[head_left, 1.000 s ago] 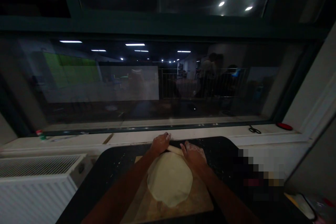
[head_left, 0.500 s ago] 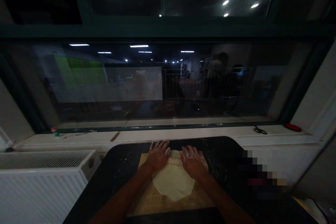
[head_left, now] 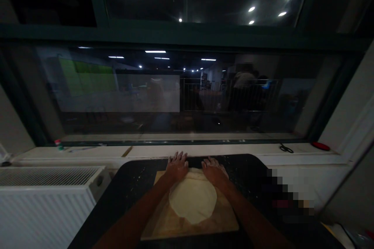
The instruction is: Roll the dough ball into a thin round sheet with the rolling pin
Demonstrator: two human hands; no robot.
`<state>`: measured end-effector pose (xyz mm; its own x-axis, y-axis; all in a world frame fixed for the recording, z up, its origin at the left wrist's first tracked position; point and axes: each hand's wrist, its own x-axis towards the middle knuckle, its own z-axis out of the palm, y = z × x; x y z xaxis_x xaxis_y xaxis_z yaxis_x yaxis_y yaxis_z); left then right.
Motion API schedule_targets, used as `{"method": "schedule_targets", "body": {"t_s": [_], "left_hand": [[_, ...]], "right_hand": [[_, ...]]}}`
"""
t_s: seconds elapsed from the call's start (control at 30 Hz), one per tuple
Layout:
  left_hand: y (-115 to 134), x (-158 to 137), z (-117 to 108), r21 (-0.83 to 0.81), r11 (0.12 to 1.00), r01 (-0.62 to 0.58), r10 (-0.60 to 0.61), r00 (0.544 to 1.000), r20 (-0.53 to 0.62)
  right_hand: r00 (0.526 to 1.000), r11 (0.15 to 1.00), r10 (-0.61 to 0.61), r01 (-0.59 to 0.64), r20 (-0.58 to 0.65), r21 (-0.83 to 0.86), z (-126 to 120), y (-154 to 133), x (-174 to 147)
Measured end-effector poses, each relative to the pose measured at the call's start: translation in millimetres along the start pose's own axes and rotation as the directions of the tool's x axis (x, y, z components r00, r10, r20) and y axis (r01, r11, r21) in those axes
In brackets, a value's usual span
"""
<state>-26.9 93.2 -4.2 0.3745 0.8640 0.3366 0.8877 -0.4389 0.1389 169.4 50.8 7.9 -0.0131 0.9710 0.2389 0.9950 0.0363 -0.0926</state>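
Observation:
A round, flat sheet of pale dough (head_left: 193, 198) lies on a wooden board (head_left: 163, 225). Across its far edge runs a light-coloured rolling pin (head_left: 196, 176), only its middle showing between my hands. My left hand (head_left: 177, 166) rests palm down over the pin's left end, fingers stretched forward and apart. Over the right end lies my right hand (head_left: 214, 170), likewise flat with its fingers extended. White flour coats the fingers of both hands. The pin's ends are hidden beneath them.
The board lies on a black table (head_left: 131, 179), dusted with flour, against a windowsill (head_left: 163, 150). Scissors (head_left: 286, 148), a red round object (head_left: 320, 146) and a small red-and-green container (head_left: 59, 144) sit on the sill. A white radiator (head_left: 46, 202) stands at left.
Both hands have moved slightly forward, away from me, with the rolling pin. Their fingers now reach farther past the board's far edge. The view has shifted a little.

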Motion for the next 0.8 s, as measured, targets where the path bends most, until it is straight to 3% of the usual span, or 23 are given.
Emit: {"method": "schedule_targets", "body": {"t_s": [0.1, 0.3, 0.4, 0.53, 0.8], "left_hand": [[3.3, -36.2, -5.7, 0.002, 0.998, -0.059, 0.059, 0.998, 0.002], [6.5, -128.5, -23.4, 0.007, 0.974, -0.226, 0.226, 0.973, -0.048], [6.3, -151.8, -28.7, 0.021, 0.96, -0.279, 0.279, 0.957, -0.073], [8.3, -133.9, -27.1, 0.051, 0.961, -0.272, 0.276, 0.957, -0.094], [3.3, -33.4, -9.8, 0.061, 0.993, -0.098, 0.096, 0.994, 0.045]], "right_hand": [[0.998, 1.0, 0.006, -0.007, -0.056, -0.011, 3.1, -8.1, -38.2], [0.965, 0.988, -0.154, 0.155, -0.215, -0.013, 12.2, -18.8, -129.9], [0.938, 0.975, -0.214, 0.221, -0.274, -0.006, 16.2, -17.3, -151.4], [0.958, 0.978, -0.202, 0.207, -0.204, 0.004, 8.1, -15.9, -127.5], [0.993, 0.995, -0.1, 0.101, 0.06, -0.008, -0.5, -9.9, -16.7]]}}
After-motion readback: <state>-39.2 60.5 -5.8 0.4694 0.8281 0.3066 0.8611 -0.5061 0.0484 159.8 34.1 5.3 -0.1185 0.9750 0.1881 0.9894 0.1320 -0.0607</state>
